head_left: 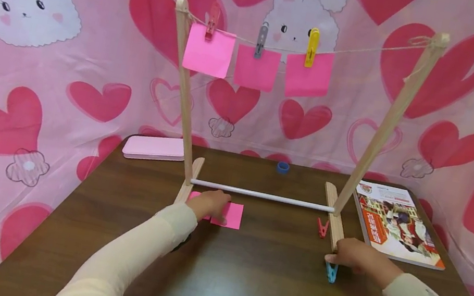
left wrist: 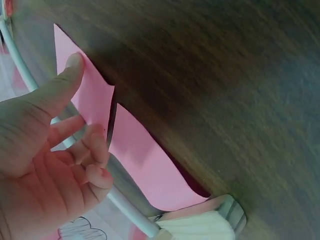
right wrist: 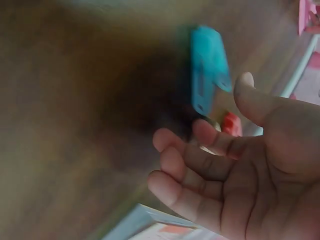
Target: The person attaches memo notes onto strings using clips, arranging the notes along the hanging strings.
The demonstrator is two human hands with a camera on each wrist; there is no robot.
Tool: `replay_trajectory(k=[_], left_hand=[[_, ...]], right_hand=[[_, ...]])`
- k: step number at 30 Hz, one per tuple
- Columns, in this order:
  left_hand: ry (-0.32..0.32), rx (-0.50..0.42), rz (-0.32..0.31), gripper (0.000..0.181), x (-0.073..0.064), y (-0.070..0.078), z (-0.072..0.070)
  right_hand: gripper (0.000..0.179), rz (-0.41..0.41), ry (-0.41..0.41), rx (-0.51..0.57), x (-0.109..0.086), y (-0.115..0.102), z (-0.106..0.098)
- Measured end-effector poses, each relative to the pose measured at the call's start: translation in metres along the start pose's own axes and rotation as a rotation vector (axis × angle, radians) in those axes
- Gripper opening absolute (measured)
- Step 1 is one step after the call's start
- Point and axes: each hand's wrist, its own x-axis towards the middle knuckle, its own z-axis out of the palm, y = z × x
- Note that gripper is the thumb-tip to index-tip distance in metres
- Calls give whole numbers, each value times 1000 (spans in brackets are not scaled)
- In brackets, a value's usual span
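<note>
My left hand pinches a pink sticky note at the table in front of the white rod. In the left wrist view its thumb lies over the note and the index fingertip is hidden behind the paper. Another pink sticky note lies beside it with a curled edge. At the right foot of the wooden frame, my right hand reaches over a light-blue clothespin. The right wrist view shows the clothespin just past the parted thumb and loosely bent fingers. A red clothespin lies behind this hand.
A string spans the wooden posts, with three pink notes hanging from red, grey and yellow clothespins. The white rod joins the posts low down. A pink case, blue tape roll and book lie around the frame.
</note>
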Motion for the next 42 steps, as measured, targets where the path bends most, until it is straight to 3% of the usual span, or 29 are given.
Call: replay_trajectory(k=[4, 15, 20, 27, 30, 32, 37, 42], left_hand=[[57, 16, 22, 52, 1, -2, 2], [172, -98, 41, 58, -4, -8, 10], [210, -195, 129, 43, -4, -13, 10], [113, -525, 282, 16, -12, -10, -9], [102, -677, 312, 18, -10, -1, -18], [116, -774, 295, 20, -9, 10, -25], [122, -1023, 268, 22, -8, 42, -44], [65, -1246, 239, 28, -11, 77, -70]], right_hand=[[38, 25, 34, 106, -1, 3, 12], [30, -7, 203, 276, -4, 2, 38], [30, -49, 211, 288, -6, 1, 35], [29, -350, 80, 300, -16, 1, 13], [23, -438, 31, 354, -23, -4, 3], [23, -480, 37, 371, -24, -7, -5], [23, -507, 145, 333, -25, -16, -35], [24, -499, 372, 287, -33, -28, -73]])
